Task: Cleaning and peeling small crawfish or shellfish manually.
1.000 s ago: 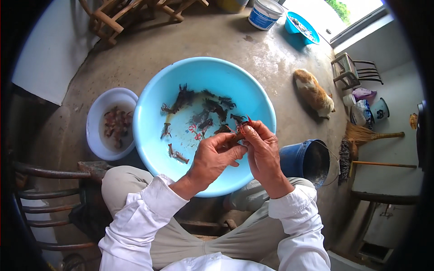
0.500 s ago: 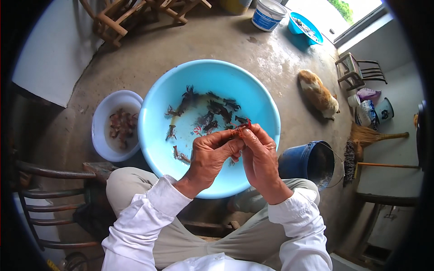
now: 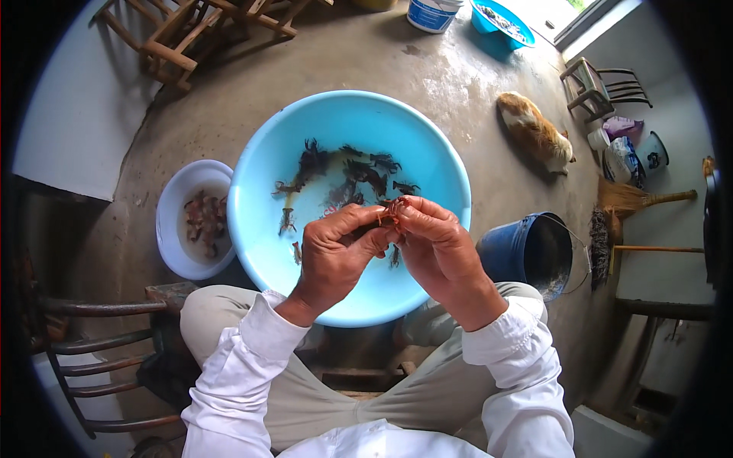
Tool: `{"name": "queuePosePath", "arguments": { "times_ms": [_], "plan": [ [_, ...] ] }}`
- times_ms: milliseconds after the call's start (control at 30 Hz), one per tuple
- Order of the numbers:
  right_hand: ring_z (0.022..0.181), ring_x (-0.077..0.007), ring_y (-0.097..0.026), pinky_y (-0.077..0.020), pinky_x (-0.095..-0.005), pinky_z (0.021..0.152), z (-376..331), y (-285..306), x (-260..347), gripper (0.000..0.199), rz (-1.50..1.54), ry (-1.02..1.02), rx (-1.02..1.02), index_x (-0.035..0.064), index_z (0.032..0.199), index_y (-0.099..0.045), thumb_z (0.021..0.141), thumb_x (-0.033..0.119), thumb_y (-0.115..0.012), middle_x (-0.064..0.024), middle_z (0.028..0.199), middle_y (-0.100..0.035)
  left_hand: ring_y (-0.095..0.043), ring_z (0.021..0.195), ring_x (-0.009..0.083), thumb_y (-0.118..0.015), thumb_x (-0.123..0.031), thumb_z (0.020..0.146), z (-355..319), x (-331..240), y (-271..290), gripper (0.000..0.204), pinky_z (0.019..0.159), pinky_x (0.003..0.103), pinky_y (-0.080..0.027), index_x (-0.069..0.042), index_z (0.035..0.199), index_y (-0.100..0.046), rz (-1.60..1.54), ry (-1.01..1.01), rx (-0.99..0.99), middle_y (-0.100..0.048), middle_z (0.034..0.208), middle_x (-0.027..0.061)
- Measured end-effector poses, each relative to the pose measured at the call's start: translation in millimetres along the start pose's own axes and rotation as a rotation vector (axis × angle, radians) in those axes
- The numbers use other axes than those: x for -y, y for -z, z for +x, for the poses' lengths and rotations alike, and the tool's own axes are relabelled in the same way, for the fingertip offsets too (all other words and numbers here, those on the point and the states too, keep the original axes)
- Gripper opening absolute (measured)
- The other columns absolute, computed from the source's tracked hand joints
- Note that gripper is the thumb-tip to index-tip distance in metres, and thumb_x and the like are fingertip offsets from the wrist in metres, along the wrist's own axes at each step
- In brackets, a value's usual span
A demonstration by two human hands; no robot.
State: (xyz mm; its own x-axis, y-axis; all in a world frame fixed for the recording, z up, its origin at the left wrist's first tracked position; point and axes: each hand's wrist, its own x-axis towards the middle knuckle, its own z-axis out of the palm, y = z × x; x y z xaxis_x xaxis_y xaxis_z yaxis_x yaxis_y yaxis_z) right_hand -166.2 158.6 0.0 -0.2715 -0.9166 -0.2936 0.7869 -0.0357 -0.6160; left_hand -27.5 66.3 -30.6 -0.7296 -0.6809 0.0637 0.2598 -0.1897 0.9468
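Observation:
Over the near right part of a large light-blue basin, both hands come together on one dark red crayfish. My left hand is closed on it from the left, thumb and forefinger pinching. From the right, my right hand grips it with thumb and fingers; much of the crayfish is hidden by the fingertips. Below, several dark crayfish lie in shallow water on the basin floor. Left of it stands a smaller pale lilac basin holding a pile of reddish-brown crayfish pieces in cloudy water.
A blue bucket stands at the right by my knee. A brown-and-white animal lies on the concrete floor. Wooden chairs stand at the left and far right. A broom leans at the right wall.
The hands have spread slightly apart at the wrists while keeping the crayfish between the fingertips. The red claw that stuck up no longer shows. The whole view has shifted a little.

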Motion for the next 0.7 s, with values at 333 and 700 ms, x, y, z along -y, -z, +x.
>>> {"name": "queuePosePath", "arguments": {
  "times_ms": [333, 700],
  "plan": [
    [0.092, -0.0157, -0.06, -0.045, -0.031, 0.086, -8.9, 5.3, 7.7, 0.014, -0.06, -0.048, -0.026, -0.0039, 0.104, -0.068, 0.093, 0.006, -0.066, -0.0084, 0.098, -0.07, -0.065, 0.077, 0.0156, -0.078, -0.003, 0.084, 8.2, -11.9, 10.6, 0.027, 0.067, 0.029, -0.051, 0.0, 0.11, -0.073, 0.281, -0.085, 0.168, -0.071, 0.087, 0.0103],
    [0.093, -0.016, -0.063, -0.0468, -0.0293, 0.088, -13.1, 5.1, 10.5, 0.015, -0.139, -0.09, -0.008, -0.0049, 0.103, -0.068, 0.094, 0.006, -0.068, -0.0108, 0.1, -0.071, -0.06, 0.071, 0.0124, -0.081, -0.006, 0.083, 15.2, -22.4, 22.9, 0.023, 0.064, 0.027, -0.048, -0.002, 0.105, -0.075, 0.285, -0.001, 0.3, -0.068, 0.082, 0.0066]
  ]
}}
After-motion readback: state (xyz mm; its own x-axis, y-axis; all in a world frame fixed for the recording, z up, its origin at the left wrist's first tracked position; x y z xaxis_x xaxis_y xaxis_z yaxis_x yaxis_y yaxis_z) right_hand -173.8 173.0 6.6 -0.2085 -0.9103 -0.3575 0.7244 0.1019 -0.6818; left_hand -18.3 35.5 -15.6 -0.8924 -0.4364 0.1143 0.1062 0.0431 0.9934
